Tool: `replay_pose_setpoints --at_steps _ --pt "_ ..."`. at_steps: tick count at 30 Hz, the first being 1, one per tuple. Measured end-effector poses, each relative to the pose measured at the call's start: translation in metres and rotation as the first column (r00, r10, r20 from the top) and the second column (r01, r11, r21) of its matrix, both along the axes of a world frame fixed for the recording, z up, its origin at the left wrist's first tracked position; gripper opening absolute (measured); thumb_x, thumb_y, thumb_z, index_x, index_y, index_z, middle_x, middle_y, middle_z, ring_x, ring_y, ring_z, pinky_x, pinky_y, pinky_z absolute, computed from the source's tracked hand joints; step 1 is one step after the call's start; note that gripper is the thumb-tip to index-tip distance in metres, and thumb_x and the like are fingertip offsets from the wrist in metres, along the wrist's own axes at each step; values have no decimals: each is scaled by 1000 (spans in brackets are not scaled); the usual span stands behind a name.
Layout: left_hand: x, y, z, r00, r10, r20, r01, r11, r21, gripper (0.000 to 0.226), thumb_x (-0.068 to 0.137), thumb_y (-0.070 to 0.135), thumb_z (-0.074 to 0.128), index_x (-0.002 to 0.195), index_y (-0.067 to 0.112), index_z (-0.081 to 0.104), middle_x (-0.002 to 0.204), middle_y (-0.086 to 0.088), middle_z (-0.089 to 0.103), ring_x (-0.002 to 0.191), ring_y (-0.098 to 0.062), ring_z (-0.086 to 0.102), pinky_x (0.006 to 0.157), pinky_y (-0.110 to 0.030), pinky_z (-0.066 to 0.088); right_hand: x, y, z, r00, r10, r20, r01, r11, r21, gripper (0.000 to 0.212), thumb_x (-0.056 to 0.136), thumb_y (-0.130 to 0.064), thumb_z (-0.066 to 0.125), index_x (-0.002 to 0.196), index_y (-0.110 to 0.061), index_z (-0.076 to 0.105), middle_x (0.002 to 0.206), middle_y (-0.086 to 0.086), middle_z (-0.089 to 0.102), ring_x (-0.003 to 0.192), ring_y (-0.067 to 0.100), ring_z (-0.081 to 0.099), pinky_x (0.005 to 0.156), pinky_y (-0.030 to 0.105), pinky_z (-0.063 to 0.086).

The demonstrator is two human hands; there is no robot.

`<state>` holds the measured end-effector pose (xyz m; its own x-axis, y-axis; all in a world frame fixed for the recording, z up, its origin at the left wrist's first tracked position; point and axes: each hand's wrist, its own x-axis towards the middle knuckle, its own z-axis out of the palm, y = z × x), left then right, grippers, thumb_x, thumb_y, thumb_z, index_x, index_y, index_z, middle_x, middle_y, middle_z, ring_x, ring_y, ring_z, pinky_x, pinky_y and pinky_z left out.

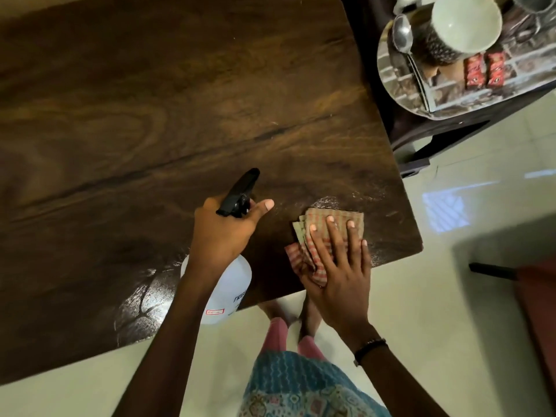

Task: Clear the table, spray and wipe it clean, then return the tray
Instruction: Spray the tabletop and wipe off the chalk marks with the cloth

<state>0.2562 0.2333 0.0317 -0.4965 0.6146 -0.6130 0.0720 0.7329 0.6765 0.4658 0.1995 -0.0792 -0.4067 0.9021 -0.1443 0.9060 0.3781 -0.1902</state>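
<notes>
The dark wooden table (150,115) fills the left and middle of the head view. My left hand (222,233) grips the neck of a white spray bottle (228,290) with a black nozzle, held over the table's near edge. My right hand (337,266) lies flat, fingers spread, pressing a folded checked cloth (319,221) onto the table near its right corner. A patch of fine wet droplets shows just beyond the cloth. The round tray (400,94) rests on a dark seat at the upper right, off the table.
On the tray stand a pale bowl (463,22), a metal spoon (403,34) and two red snack packets (484,70). Pale floor tiles (451,236) lie to the right and below. A reddish piece of furniture (538,311) sits at the right edge.
</notes>
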Motion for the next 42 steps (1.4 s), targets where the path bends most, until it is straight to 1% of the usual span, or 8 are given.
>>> replay_pose_setpoints --at_steps 4,6,12,16,27,33,38,42 --pt "-20 16 -3 999 -21 -32 22 999 28 19 74 37 75 69 26 60 58 5 56 45 2 55 55 -19 42 -13 5 2 997 -76 6 76 997 14 68 91 -62 33 149 -27 32 158 4 24 148 31 11 117 49 13" --pt "-30 25 -6 998 -37 -49 38 999 28 21 73 40 75 75 23 63 59 5 56 48 0 55 51 -15 41 -18 7 3 994 -106 -5 106 994 16 68 91 -62 34 149 -27 33 159 3 23 149 30 10 118 48 13" --pt "-50 51 -11 1000 -5 -25 7 999 49 20 72 38 77 73 25 61 61 6 55 54 -6 52 59 -22 41 -46 46 0 998 -64 -21 65 996 65 69 89 -61 40 150 -31 28 160 0 20 149 29 11 119 48 14" --pt "-63 66 -14 1000 17 -14 -17 1000 22 43 70 44 76 98 14 64 66 2 55 55 -9 52 53 -22 39 -92 107 -6 998 -43 -39 48 992 120 69 88 -61 41 149 -31 32 159 1 24 148 30 15 118 49 17" --pt "-129 122 -13 998 52 -30 -50 997 52 23 73 41 74 82 23 62 57 7 52 52 -6 50 55 -24 39 -209 283 -7 1000 -15 -1 15 997 80 74 86 -68 22 151 -35 21 162 0 16 149 29 9 119 47 10" --pt "-175 124 -19 981 189 -50 -186 981 51 52 68 47 77 103 16 53 68 3 53 55 -9 49 48 -17 39 -288 340 3 999 -54 10 54 998 -16 70 93 -67 26 153 -36 7 163 0 0 150 28 -4 121 45 1" --pt "-206 103 -24 973 211 -93 -209 977 31 65 65 52 75 114 14 55 70 0 54 54 -9 50 50 -20 38 -371 324 2 987 162 5 -161 986 -33 73 91 -70 22 153 -36 7 163 1 5 150 29 -2 120 47 1" --pt "-221 82 -24 972 186 -144 -188 982 1 72 60 57 76 107 5 59 61 -1 53 49 -13 50 49 -22 38 -421 252 -5 922 387 0 -387 922 31 71 92 -66 32 152 -35 14 162 0 12 149 30 5 118 48 3"
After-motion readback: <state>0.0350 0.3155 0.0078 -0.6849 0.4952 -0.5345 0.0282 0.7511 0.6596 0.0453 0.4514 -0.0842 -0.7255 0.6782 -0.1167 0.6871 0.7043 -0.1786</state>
